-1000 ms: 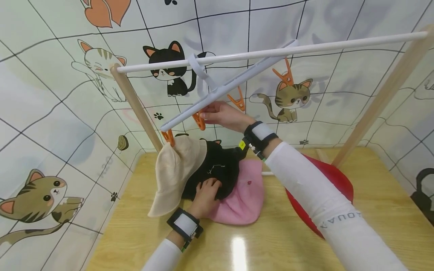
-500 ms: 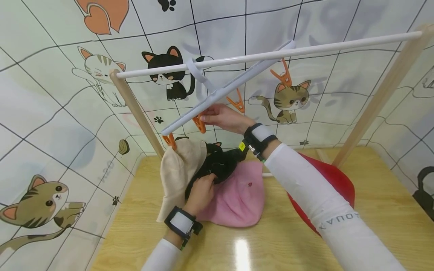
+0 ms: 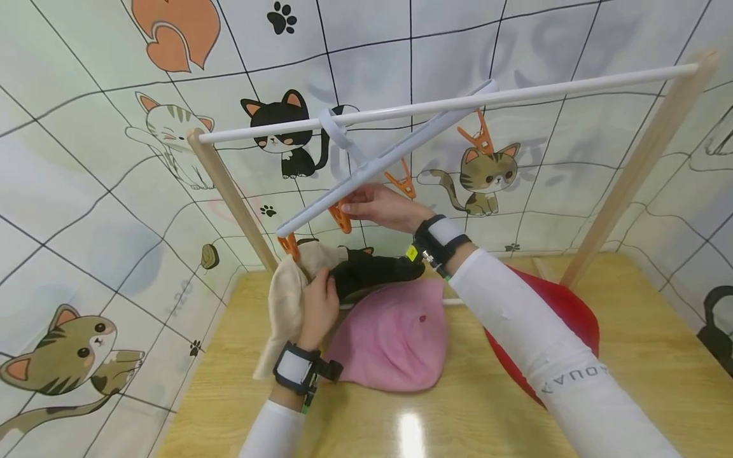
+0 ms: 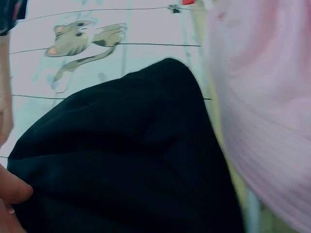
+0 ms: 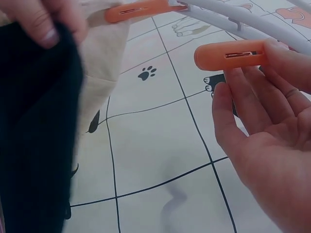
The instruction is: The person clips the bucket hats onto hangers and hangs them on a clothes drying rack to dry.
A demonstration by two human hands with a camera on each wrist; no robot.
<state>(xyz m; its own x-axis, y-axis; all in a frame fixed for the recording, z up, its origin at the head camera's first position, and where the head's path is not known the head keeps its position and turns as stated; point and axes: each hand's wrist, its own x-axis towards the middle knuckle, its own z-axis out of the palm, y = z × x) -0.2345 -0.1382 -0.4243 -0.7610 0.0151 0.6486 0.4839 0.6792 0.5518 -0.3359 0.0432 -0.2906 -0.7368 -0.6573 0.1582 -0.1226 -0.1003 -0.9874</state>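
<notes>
My left hand [image 3: 319, 304] pinches the edge of a black cloth hat [image 3: 372, 275], lifted above the table and partly folded. In the left wrist view the hat's dark fabric [image 4: 126, 145] fills the middle, with a fingertip at its edge. My right hand [image 3: 386, 207] pinches an orange clip [image 3: 342, 219] that hangs from a pale blue hanger [image 3: 372, 166]. In the right wrist view, thumb and fingers grip this clip [image 5: 228, 56] at its hanger end, apart from the black hat. A cream hat [image 3: 284, 299] hangs from another orange clip [image 3: 289, 246] at the hanger's left end.
The hanger hooks over a white rod [image 3: 544, 93] between wooden posts [image 3: 635, 172]. Two more orange clips [image 3: 480, 137] hang towards its right end. A pink hat [image 3: 395, 343] lies on the wooden table [image 3: 458, 407]; a red item [image 3: 558, 305] lies partly behind my right forearm.
My left hand has moved from lying on the black hat to pinching its edge, and has raised it up and left toward the hanger. The right hand stays at the clip.
</notes>
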